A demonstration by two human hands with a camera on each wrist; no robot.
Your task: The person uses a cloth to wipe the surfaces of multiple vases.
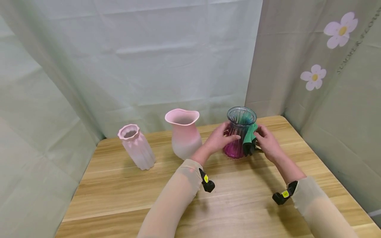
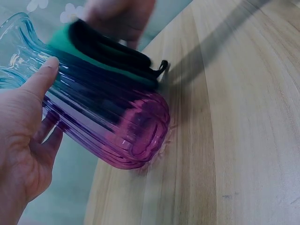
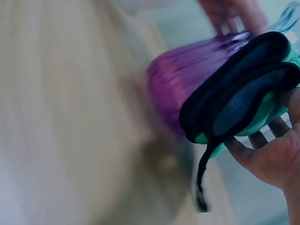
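A ribbed glass vase (image 1: 233, 150), teal at the rim and magenta at the base, stands at the back right of the table. My left hand (image 1: 218, 139) grips its side, the thumb across the front in the left wrist view. On the other side, my right hand (image 1: 269, 144) holds a folded green cloth (image 1: 249, 136) with black edging against the glass. The right wrist view shows the cloth's dark inner folds (image 3: 243, 103) and a black hanging loop (image 3: 202, 178). Part of the vase (image 3: 183, 79) is hidden behind the cloth there.
Left of the glass vase stands a pink-and-white vase (image 1: 186, 142) with a wavy rim, close to my left forearm. Farther left is a pale pink ribbed vase (image 1: 138, 150). Curtains (image 1: 166, 66) enclose the wooden table (image 1: 119, 195) at the back and sides.
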